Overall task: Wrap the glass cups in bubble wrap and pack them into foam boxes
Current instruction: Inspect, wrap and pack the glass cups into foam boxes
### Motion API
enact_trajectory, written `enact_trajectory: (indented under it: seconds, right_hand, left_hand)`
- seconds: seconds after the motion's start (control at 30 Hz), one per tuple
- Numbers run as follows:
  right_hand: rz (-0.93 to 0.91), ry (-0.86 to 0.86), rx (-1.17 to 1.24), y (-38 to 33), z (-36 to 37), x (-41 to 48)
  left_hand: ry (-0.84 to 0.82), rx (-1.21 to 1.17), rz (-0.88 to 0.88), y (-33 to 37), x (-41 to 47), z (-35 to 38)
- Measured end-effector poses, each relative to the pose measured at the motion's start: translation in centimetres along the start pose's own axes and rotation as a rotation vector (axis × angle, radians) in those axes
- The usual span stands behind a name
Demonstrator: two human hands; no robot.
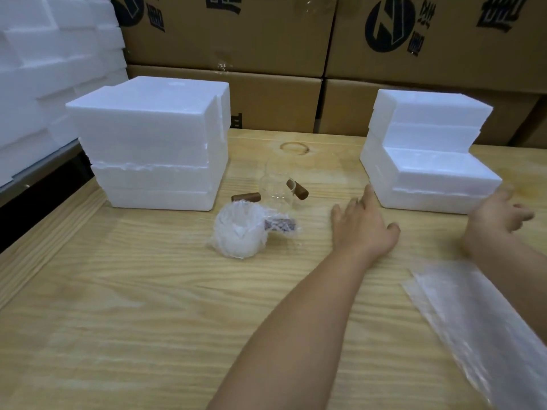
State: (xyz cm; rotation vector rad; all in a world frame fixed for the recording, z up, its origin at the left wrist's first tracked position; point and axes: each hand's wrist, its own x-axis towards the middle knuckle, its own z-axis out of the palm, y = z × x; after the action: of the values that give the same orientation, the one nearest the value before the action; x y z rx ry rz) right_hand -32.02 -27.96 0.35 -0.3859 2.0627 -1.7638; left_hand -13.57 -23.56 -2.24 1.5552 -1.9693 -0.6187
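A glass cup wrapped in bubble wrap (241, 230) lies on the wooden table (148, 306), its brown handle showing through the wrap. Behind it stands a bare clear glass cup (276, 184) with a brown wooden handle, and the handle of another cup (245, 197) shows to its left. My left hand (362, 224) reaches flat over the table toward the right stack of white foam boxes (429, 152), fingers straight, holding nothing. My right hand (500, 218) hovers blurred beside that stack, fingers loose and empty. A sheet of bubble wrap (479, 324) lies at the lower right.
A taller stack of foam boxes (154, 143) stands at the left of the table. Cardboard cartons (266, 39) form a wall behind. More white foam pieces (44, 69) pile up at the far left. A ring stain (294, 147) marks the tabletop.
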Motion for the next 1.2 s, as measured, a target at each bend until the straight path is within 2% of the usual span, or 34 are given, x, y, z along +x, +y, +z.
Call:
enact_trajectory:
  seconds: [0.13, 0.33, 0.57, 0.8, 1.03, 1.2]
  right_hand:
    - [-0.089, -0.132, -0.060, 0.4, -0.1, 1.3]
    - [-0.204, -0.189, -0.117, 0.8, 0.1, 0.7]
    - [-0.146, -0.156, -0.167, 0.4, -0.6, -1.9]
    - [0.000, -0.377, -0.091, -0.1, -3.2, -5.8]
    - [-0.070, -0.478, -0.105, 1.0, -4.7, -11.2]
    - [-0.190, -0.501, -0.115, 1.5, -5.6, -13.9]
  left_hand:
    - [-0.033, -0.010, 0.040, 0.5, 2.1, 1.0]
    - [-0.088, 0.109, 0.079, 0.3, 2.5, 1.1]
    - [-0.031, -0.097, 0.065, -0.1, -1.5, -1.1]
    - [0.013, -0.189, -0.007, -1.8, -7.4, -4.5]
    - [0.042, -0.176, -0.091, -3.5, -11.5, -7.0]
    - [0.006, -0.173, -0.083, -4.2, -12.6, -7.7]
